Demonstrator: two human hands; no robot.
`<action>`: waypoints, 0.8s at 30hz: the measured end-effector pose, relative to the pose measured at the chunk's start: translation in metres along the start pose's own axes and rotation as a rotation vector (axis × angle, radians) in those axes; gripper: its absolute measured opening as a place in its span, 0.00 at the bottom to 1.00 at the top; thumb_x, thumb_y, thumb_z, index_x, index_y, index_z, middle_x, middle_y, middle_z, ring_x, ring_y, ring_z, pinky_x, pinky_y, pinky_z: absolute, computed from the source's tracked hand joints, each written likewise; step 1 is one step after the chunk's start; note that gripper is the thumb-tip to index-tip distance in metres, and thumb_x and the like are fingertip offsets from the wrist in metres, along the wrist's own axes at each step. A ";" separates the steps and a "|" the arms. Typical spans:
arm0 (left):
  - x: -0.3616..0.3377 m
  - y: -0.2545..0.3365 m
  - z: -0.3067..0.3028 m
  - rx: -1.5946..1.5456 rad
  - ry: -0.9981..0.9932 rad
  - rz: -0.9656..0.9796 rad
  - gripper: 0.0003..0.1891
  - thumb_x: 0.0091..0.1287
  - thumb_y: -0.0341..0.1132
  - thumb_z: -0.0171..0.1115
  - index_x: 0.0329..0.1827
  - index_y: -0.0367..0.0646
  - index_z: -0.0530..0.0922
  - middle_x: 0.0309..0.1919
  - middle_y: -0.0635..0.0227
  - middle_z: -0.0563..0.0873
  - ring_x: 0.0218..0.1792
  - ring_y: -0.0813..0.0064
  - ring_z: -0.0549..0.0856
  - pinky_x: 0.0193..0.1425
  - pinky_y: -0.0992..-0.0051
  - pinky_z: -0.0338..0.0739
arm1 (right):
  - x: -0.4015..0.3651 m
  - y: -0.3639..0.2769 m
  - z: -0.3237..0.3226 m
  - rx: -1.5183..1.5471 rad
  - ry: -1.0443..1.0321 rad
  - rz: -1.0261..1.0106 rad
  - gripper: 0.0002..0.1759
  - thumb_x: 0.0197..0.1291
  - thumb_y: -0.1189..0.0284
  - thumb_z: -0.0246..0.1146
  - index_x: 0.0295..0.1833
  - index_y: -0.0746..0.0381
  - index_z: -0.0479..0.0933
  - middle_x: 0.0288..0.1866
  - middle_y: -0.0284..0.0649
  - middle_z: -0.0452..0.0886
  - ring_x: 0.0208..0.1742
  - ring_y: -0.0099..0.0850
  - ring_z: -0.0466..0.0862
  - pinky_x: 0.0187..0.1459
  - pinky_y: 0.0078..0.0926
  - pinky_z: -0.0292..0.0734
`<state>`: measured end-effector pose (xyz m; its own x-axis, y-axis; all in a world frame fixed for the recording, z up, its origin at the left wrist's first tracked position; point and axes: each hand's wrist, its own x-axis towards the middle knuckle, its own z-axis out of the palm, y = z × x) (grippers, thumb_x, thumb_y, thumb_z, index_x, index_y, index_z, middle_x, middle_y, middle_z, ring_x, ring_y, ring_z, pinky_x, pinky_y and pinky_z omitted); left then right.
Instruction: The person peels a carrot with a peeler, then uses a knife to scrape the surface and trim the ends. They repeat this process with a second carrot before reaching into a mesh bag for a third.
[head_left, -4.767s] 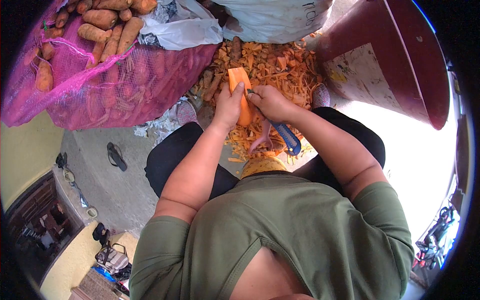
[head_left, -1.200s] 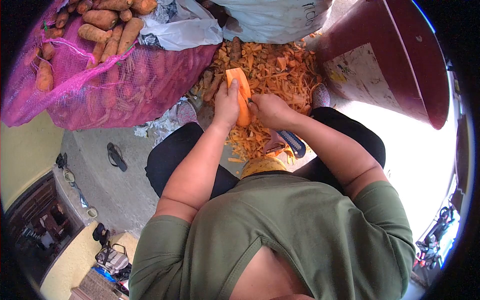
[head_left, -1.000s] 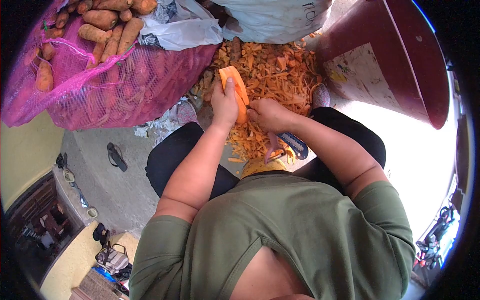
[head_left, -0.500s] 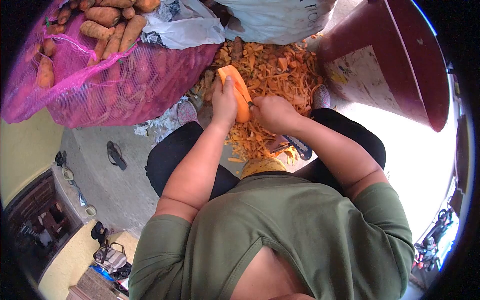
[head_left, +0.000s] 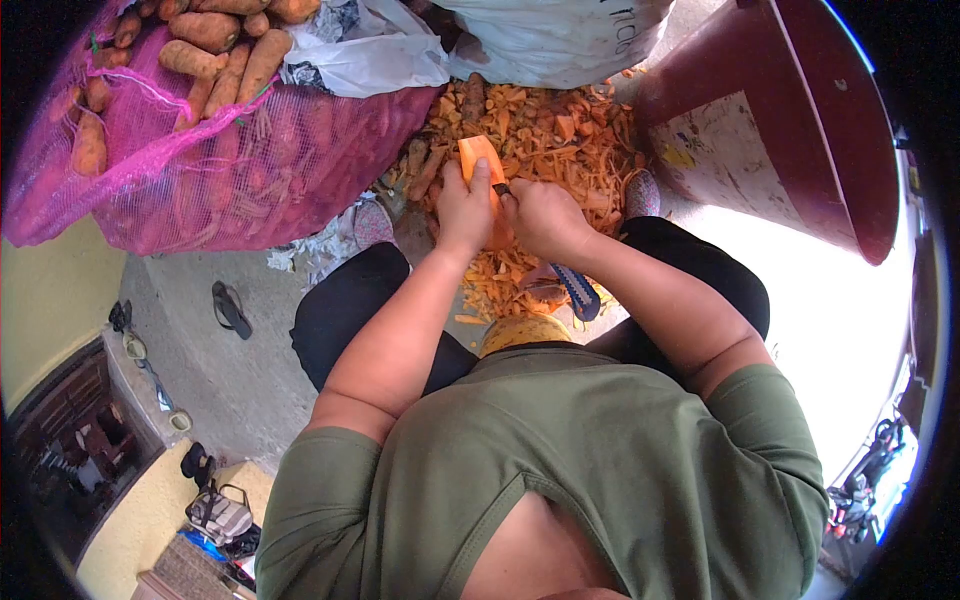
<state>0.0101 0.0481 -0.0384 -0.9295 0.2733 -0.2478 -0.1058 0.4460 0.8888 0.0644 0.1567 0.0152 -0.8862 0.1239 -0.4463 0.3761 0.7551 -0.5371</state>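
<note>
My left hand (head_left: pixel 466 208) is wrapped round a large peeled carrot (head_left: pixel 478 150), its bright orange end standing out past the fingers. Closed in a fist, my right hand (head_left: pixel 548 218) grips a small peeling tool (head_left: pixel 502 189); only its dark end shows, pressed against the carrot's right side. The fingers cover the rest of the tool and much of the carrot's lower part. Beneath both hands spreads a thick heap of orange peelings (head_left: pixel 590 150) on the floor.
At the left, a pink mesh sack (head_left: pixel 270 170) bulges with unpeeled carrots (head_left: pixel 205 32). A white sack (head_left: pixel 560 40) stands behind the heap, and a large dark-red tub (head_left: pixel 740 100) is at the right. A flip-flop (head_left: pixel 231 309) lies on the concrete floor.
The carrot has shifted right and turned more upright in my left hand. My right hand and the tool have moved slightly up along its side.
</note>
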 end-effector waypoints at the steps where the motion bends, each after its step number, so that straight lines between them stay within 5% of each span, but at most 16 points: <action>1: -0.002 0.003 0.000 0.030 0.007 0.002 0.20 0.64 0.48 0.47 0.41 0.36 0.67 0.35 0.46 0.78 0.39 0.47 0.76 0.42 0.60 0.68 | 0.000 0.001 0.002 -0.032 -0.019 -0.013 0.13 0.54 0.68 0.48 0.34 0.66 0.73 0.29 0.52 0.79 0.33 0.45 0.80 0.36 0.40 0.75; 9: -0.007 0.008 -0.001 0.288 -0.012 -0.013 0.20 0.64 0.47 0.47 0.44 0.35 0.67 0.35 0.45 0.78 0.39 0.46 0.76 0.42 0.60 0.69 | -0.014 0.004 0.012 -0.259 -0.151 -0.181 0.11 0.53 0.68 0.50 0.34 0.65 0.73 0.29 0.50 0.79 0.31 0.45 0.80 0.35 0.39 0.75; 12: 0.009 -0.006 -0.008 0.013 -0.080 -0.074 0.20 0.65 0.46 0.47 0.47 0.35 0.67 0.36 0.52 0.79 0.38 0.55 0.78 0.42 0.65 0.71 | 0.004 0.014 0.002 0.012 -0.235 -0.151 0.13 0.54 0.67 0.49 0.35 0.67 0.73 0.30 0.53 0.78 0.34 0.48 0.79 0.38 0.42 0.73; 16: 0.008 0.001 -0.018 -0.611 -0.199 -0.439 0.19 0.67 0.44 0.45 0.51 0.37 0.67 0.41 0.65 0.76 0.38 0.76 0.78 0.41 0.74 0.73 | 0.008 0.020 -0.007 0.296 -0.100 -0.031 0.16 0.56 0.65 0.49 0.34 0.67 0.74 0.31 0.58 0.76 0.37 0.52 0.76 0.40 0.45 0.70; 24: 0.007 -0.002 -0.016 -0.643 -0.237 -0.444 0.22 0.67 0.47 0.44 0.53 0.37 0.66 0.41 0.62 0.76 0.40 0.74 0.77 0.42 0.73 0.73 | 0.003 0.012 0.003 0.118 -0.054 -0.011 0.16 0.56 0.64 0.49 0.35 0.67 0.73 0.32 0.55 0.77 0.38 0.49 0.78 0.41 0.43 0.71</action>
<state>-0.0019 0.0356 -0.0356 -0.6614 0.3918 -0.6395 -0.6956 -0.0017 0.7184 0.0670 0.1643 0.0047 -0.8758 0.0788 -0.4762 0.3985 0.6746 -0.6214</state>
